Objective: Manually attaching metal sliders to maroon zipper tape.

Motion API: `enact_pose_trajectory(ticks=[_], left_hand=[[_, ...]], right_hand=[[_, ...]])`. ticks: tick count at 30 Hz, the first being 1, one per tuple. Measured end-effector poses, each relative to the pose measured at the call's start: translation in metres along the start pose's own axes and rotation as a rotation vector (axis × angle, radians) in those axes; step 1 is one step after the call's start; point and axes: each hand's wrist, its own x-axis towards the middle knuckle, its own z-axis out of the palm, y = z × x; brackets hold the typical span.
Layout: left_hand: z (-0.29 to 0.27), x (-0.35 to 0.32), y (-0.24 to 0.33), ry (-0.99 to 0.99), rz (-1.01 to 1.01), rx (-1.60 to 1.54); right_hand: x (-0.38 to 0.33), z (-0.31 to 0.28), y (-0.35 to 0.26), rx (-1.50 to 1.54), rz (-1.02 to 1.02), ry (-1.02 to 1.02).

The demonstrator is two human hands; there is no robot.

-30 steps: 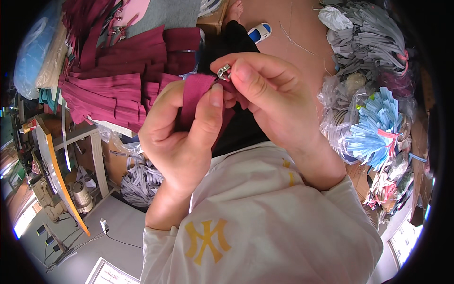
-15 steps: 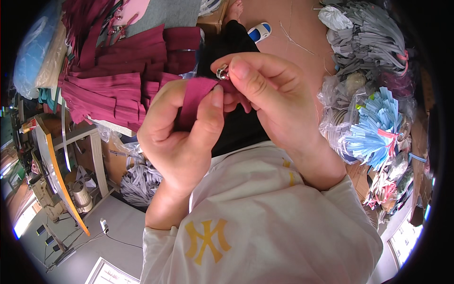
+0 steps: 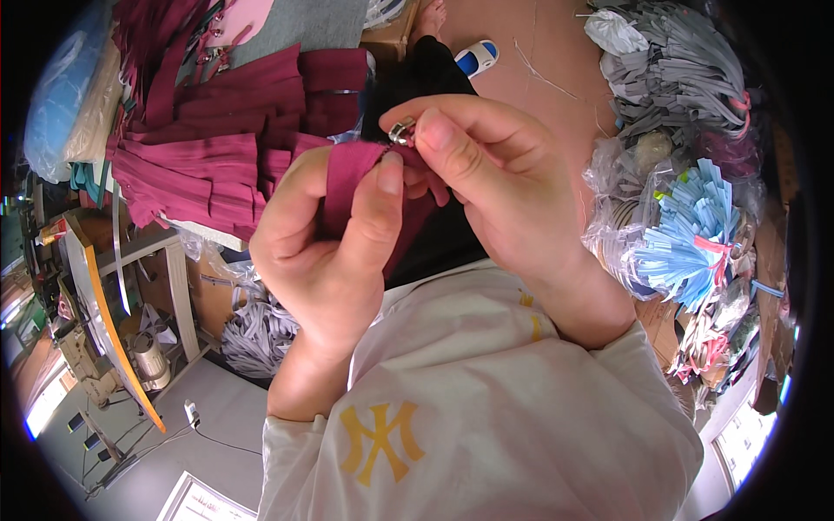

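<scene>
Between the thumb and fingers of my left hand [image 3: 317, 247] is pinched a folded maroon zipper tape [image 3: 346, 178], with a dark line of teeth along its edge by the thumb tip. My right hand [image 3: 517, 191], closed just to its right, grips a small shiny metal zipper slider [image 3: 400, 133] with thumb and index finger. The slider sits at the tape's upper edge; whether the teeth run inside it I cannot tell. A short end of maroon tape hangs below the right fingers.
Many maroon tapes [image 3: 204, 161] lie piled on the table at left, with small metal pieces [image 3: 215, 54] behind. Grey bundles [image 3: 686, 74] and a light blue bundle [image 3: 691, 239] stand at right. A sewing machine [image 3: 82, 356] is at far left, a slipper [image 3: 477, 59] on the floor.
Both hands have shifted slightly left with the tape and slider. The slider has tilted a little, and more of the dark tooth edge shows by the left thumb.
</scene>
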Motion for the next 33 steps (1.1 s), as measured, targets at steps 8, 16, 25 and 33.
enact_pose_trajectory(ticks=[8,16,25,33], left_hand=[[-0.003,-0.001,-0.003,-0.007,0.071,0.123],[-0.006,0.0,-0.004,-0.015,0.129,0.242],[-0.003,-0.001,0.001,0.018,-0.011,0.092],[0.002,-0.002,0.001,0.089,-0.068,-0.048]], right_hand=[[-0.001,-0.004,0.001,-0.058,-0.048,-0.033],[-0.002,-0.004,-0.001,-0.144,-0.08,-0.035],[-0.004,-0.002,-0.004,-0.041,-0.095,-0.1],[-0.004,0.004,0.009,0.023,-0.157,-0.01]])
